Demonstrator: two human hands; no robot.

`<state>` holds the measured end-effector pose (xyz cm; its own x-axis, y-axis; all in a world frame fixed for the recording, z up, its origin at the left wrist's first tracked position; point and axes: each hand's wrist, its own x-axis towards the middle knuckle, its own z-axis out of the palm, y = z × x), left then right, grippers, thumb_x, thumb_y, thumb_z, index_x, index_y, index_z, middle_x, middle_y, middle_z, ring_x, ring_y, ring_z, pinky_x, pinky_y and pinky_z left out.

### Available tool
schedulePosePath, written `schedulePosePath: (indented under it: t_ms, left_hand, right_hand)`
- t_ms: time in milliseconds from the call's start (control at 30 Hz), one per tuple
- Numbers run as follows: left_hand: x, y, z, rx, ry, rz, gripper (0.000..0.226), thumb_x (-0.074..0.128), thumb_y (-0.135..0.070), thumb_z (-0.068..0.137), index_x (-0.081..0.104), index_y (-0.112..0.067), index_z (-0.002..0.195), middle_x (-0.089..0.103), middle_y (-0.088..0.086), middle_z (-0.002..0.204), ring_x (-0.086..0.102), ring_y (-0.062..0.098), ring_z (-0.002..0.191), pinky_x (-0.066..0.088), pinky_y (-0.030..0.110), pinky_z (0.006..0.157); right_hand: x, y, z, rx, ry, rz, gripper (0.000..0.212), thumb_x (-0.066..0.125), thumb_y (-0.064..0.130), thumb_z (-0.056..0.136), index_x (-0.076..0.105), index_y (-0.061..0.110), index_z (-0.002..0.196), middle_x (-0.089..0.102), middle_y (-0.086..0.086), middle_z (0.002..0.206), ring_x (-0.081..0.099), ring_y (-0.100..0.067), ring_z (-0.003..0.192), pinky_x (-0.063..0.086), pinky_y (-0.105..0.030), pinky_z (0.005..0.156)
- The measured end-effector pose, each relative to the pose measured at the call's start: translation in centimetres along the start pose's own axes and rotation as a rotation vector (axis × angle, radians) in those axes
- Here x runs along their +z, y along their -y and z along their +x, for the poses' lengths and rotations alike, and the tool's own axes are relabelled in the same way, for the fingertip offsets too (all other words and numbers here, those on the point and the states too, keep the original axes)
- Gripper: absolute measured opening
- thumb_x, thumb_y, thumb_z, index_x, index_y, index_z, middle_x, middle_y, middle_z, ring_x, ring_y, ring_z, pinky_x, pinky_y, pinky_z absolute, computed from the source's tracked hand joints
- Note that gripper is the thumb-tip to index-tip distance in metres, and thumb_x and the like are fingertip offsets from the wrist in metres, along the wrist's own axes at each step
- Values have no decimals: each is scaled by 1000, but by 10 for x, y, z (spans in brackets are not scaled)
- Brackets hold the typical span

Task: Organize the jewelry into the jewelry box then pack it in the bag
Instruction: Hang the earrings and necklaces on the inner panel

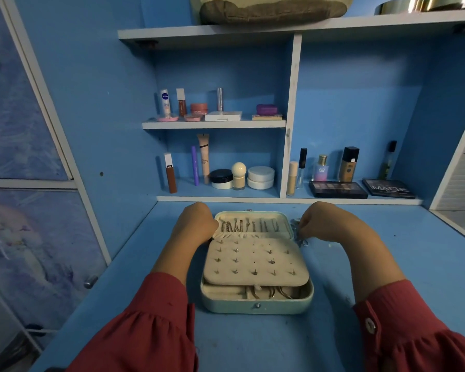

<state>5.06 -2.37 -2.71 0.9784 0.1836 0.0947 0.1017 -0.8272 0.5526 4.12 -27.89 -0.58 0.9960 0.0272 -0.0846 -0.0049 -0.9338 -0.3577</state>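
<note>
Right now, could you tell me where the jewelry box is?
The open jewelry box lies centre on the blue desk, between the left hand and right hand.

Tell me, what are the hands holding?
The right hand pinches a silvery chain beside the jewelry box, gripping its upper part. The left hand rests at the lid's left edge; its hold cannot be told.

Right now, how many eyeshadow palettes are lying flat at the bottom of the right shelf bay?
2: one palette with visible pans, left, and one marked MATTE to its right. Nothing seems hidden behind the bottles.
</note>
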Motion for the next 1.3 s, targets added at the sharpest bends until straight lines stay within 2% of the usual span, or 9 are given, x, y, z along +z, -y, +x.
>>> schedulePosePath:
  t_ms: [133,233,333,467,600,700,900,1167,1300]
  left_hand:
    - [0,1,1,-6,9,-19,12,56,-5,79,49,-7,69,52,11,69,53,25,62,46,34,59]
    - [0,2,2,-14,12,-16,7,57,-5,79,53,-6,73,57,13,72,58,26,63,55,40,66]
    - [-1,0,2,-21,11,-11,10,57,-5,79,52,-6,72,55,13,72,57,26,64,52,36,64]
    - [-2,1,1,-37,-2,3,20,53,-1,77,42,-10,62,48,9,63,52,25,57,43,31,56]
    - [-5,2,-2,-40,-6,-5,14,53,-1,77,48,-8,66,52,12,67,53,24,59,43,31,56]
    - [-8,5,-3,38,23,-15,16,58,-4,81,63,-18,88,61,6,83,56,20,69,44,27,57]
    - [-12,3,-7,164,235,-165,14,73,-21,81,74,-33,74,69,-9,88,60,9,90,49,25,80]
    - [-26,7,-12,188,299,-215,12,76,-13,79,74,-25,81,71,1,91,61,11,86,48,22,75]
    - [-48,30,-14,148,367,-321,19,76,-4,77,76,-22,82,69,1,86,59,14,83,48,28,78]
  right_hand:
    - [-5,-6,-2,44,-12,-60,11,69,18,73,75,13,80,69,-7,76,60,-21,67,51,-30,65]
    - [-7,-9,-4,57,-21,-73,11,67,15,72,76,18,78,71,-6,81,64,-20,71,55,-33,73]
    - [-8,-5,-5,17,-33,-49,15,69,16,76,75,27,84,69,4,84,64,-16,77,57,-35,77]
    - [-5,6,-7,-92,-74,120,13,68,19,82,73,31,81,67,9,87,55,-9,63,50,-29,64]
    - [6,19,-5,-111,-97,103,13,63,22,85,74,29,87,69,5,97,61,-15,86,55,-39,81]
    - [13,22,-3,-138,-79,73,14,63,31,87,71,32,98,62,8,104,56,-14,94,51,-37,83]
    - [14,22,-3,-158,8,73,14,64,38,87,71,37,99,58,15,100,51,-9,92,45,-29,78]
    - [6,21,-9,-191,13,132,15,63,22,89,71,33,92,59,12,97,56,-11,90,50,-31,81]
    - [-11,9,-16,-243,60,203,23,72,8,81,74,30,89,64,6,82,55,0,62,45,-17,57]
